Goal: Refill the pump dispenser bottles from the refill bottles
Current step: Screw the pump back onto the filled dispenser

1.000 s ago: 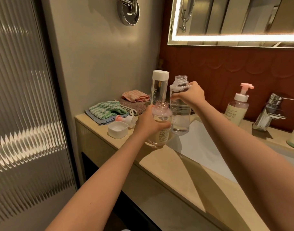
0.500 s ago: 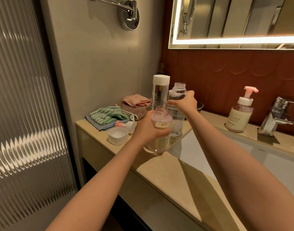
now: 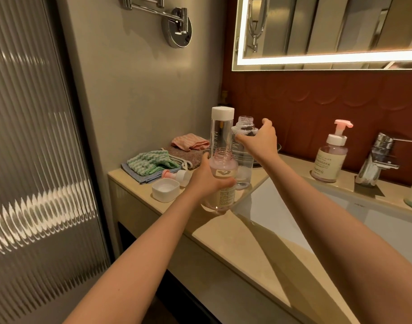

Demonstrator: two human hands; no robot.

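Dispenser bottle gripped by left hand; right hand touches refill bottle.

A pump dispenser bottle with pink liquid and an open neck is upright at the table edge, gripped by the left hand. Just behind stands an uncapped clear refill bottle, the right hand touching its shoulder, beside a taller white-capped refill bottle. The pink pump head lies to the left
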